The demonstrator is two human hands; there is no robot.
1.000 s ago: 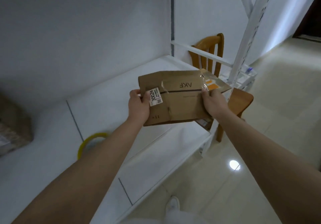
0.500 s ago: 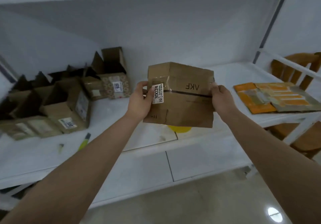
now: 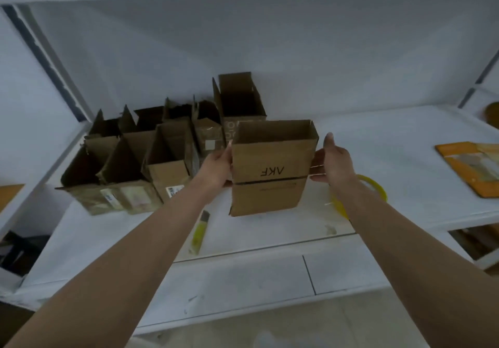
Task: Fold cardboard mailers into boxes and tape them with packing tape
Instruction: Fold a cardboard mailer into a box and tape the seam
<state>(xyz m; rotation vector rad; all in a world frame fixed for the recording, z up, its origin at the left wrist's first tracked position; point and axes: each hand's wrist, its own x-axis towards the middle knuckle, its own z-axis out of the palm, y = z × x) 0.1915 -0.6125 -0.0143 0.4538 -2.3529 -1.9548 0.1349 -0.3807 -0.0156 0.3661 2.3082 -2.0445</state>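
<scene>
Grips [image 3: 216, 168] [image 3: 334, 162] clasping box [image 3: 270, 169], boxes [image 3: 151, 153] crowding left

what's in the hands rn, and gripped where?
One opened cardboard box, open end facing away. Left hand is on its left side wall, right hand at its right side wall, both about mid-height.

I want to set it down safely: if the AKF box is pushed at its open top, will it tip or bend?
The box is probably light: both hands hold it by the fingers alone. Its open top looks thin-walled, so it likely flexes. Tall and seemingly empty, it may tip easily.
</scene>
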